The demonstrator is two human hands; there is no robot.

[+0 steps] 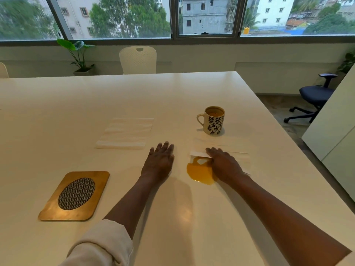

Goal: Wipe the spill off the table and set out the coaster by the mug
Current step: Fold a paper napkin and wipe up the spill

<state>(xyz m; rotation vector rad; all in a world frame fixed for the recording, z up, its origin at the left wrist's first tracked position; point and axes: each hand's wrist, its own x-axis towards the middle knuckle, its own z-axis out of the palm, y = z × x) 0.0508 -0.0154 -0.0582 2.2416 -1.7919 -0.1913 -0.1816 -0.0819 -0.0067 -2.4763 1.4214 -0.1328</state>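
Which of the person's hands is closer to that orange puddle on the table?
The right hand: it presses a napkin onto the far edge of the spill. The left hand lies flat on the table, apart to the spill's left.

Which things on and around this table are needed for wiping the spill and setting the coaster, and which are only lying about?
Needed:
- orange-yellow spill
- white paper napkin under the right hand
- wooden coaster with woven oval centre
- leaf-patterned ceramic mug
- white table

Lying about:
- spare folded white napkins
- white chair
- dark office chair
- potted plant
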